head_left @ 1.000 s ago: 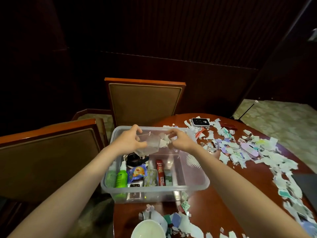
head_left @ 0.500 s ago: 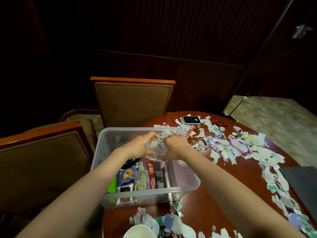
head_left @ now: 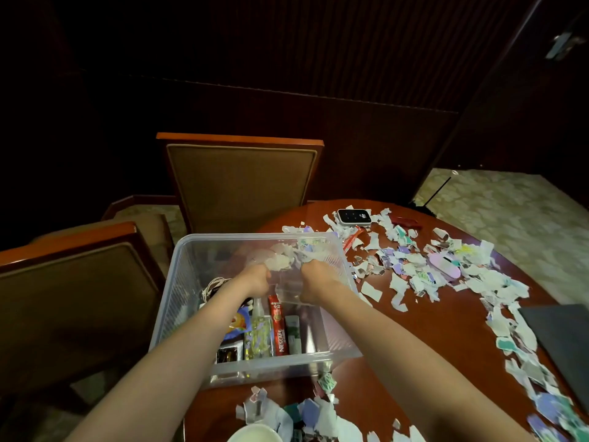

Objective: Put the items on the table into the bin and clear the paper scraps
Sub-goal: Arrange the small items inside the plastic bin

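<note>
A clear plastic bin [head_left: 191, 282] stands on the left part of the round wooden table [head_left: 446, 327]. Both my hands are inside it, gripping a clear plastic bag [head_left: 287, 288] between them, my left hand [head_left: 255, 280] on its left edge and my right hand [head_left: 314, 280] on its right edge. Paper scraps [head_left: 280, 260] lie in the bag's far end. In the bin's near part lie a red Nescafe sachet [head_left: 279, 330], a small spray bottle [head_left: 258, 327], a blue snack packet [head_left: 237, 323] and a white cable [head_left: 213, 287]. Many torn paper scraps [head_left: 414, 272] cover the table.
On the table are a small black-and-white device [head_left: 354, 216], a red pen [head_left: 404, 221], a purple mouse-like item [head_left: 444, 266], a dark flat object [head_left: 567, 339] at the right edge, and a white bowl [head_left: 255, 433] at the near edge. Two upholstered chairs [head_left: 242, 180] stand behind and to the left.
Both hands have moved down from above the bin's rim into the bin, still holding the clear bag. The view has tilted and shifted slightly.
</note>
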The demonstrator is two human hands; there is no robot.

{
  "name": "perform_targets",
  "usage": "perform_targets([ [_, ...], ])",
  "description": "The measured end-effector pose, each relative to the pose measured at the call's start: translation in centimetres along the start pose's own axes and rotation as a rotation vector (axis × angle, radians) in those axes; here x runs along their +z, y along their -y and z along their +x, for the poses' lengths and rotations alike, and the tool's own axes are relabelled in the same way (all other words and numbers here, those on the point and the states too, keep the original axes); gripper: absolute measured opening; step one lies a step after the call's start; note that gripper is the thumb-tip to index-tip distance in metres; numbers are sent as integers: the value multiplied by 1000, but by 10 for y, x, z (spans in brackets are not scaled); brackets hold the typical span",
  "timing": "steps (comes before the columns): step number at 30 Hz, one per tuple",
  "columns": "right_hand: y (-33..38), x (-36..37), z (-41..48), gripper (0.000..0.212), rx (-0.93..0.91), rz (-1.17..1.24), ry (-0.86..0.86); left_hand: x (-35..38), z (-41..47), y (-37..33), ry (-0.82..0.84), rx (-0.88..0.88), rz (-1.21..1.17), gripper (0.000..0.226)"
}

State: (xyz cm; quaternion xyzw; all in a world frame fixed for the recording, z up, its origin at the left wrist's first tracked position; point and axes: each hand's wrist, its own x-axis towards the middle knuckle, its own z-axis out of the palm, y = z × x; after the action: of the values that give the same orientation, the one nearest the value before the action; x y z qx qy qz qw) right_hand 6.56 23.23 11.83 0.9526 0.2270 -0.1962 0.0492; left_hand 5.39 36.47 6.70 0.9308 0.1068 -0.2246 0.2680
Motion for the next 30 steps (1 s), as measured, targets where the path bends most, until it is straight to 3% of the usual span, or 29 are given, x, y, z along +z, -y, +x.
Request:
perform_targets([
  [6, -8, 7, 4, 30, -38, -41, -16, 15, 11, 12, 140, 60, 165, 33],
  [13, -15, 17, 11, 32, -3, 62, -36, 18, 19, 9, 116, 125, 219, 24],
  [20, -11, 22, 12, 41, 28, 208, -64, 7, 18, 21, 36, 100, 47, 44],
  [30, 13, 34, 24, 54, 58, 307, -19, -8, 6, 40, 0, 105, -32, 43],
])
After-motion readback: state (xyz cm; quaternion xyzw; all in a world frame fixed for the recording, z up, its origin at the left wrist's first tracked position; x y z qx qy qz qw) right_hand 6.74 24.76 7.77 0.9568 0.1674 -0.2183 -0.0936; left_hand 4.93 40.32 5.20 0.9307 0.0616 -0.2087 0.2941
